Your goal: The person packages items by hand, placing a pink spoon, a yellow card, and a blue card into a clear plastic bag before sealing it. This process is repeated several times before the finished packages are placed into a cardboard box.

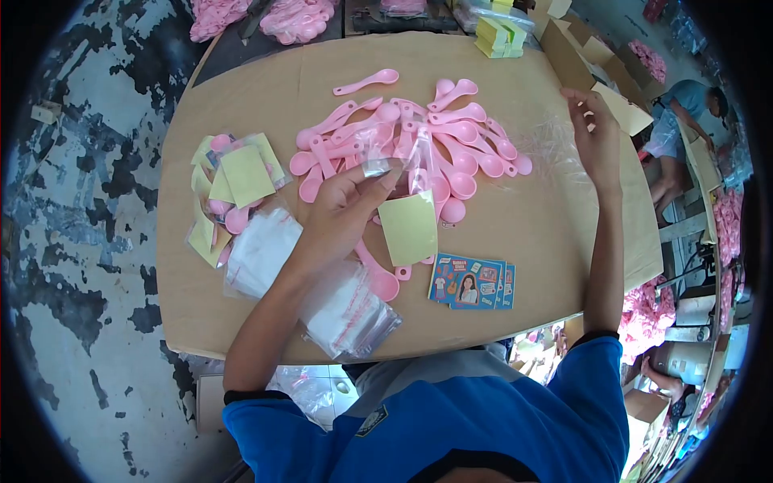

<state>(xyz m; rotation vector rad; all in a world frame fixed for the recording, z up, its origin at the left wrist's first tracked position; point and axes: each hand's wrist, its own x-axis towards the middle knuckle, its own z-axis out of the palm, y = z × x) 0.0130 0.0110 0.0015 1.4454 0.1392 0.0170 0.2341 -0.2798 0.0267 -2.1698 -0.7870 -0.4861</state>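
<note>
My left hand (354, 201) is closed on the upper part of a clear plastic bag (420, 157), held over the table. A yellow card (409, 229) shows at the bag's lower end. Just beyond, a heap of pink measuring spoons (463, 161) covers the middle of the table. Under my left forearm lie stacks of clear plastic bags (346, 310), with one pink spoon (378, 274) beside them. My right hand (594, 133) is raised at the right, fingers curved and apart, holding nothing I can see. Crumpled clear plastic strips (560, 153) lie left of it.
Filled bags with yellow cards (241, 177) are piled at the left. Blue printed cards (471, 282) lie near the front edge. A yellow card stack (499, 36) and a cardboard box (592, 56) stand at the far right. Another person (684, 121) is beyond the table's right side.
</note>
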